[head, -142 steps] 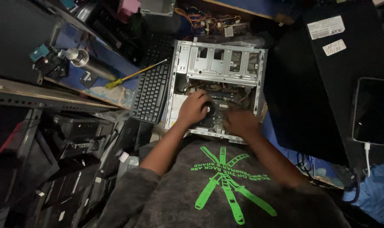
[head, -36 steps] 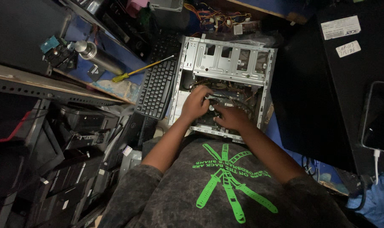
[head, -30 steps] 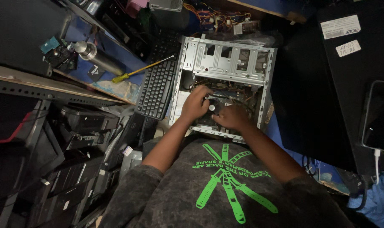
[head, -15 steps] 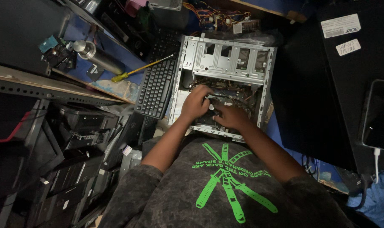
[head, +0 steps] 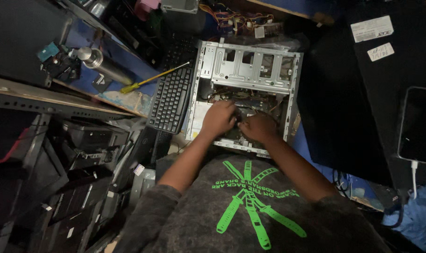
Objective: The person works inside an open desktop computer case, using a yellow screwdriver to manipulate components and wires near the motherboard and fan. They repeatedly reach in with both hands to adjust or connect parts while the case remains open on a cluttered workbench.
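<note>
An open silver computer case (head: 250, 70) lies flat in front of me, its drive bays at the far end. Both my hands are down inside its near half, over the board and wiring. My left hand (head: 219, 118) rests with curled fingers on the left side of the interior. My right hand (head: 260, 127) sits just to its right, fingertips almost touching the left hand's. What lies under the fingers is hidden, so I cannot tell whether either hand grips anything.
A black keyboard (head: 171, 98) lies against the case's left side, a yellow-handled screwdriver (head: 147, 80) beyond it, a metal flask (head: 102, 63) further left. A black tower (head: 358, 93) and a phone on a white cable (head: 418, 124) are on the right. Dark stacked equipment (head: 77, 187) fills the lower left.
My hands stay inside the case; the right hand has shifted slightly left, closer to the left hand. The view has drifted a little.
</note>
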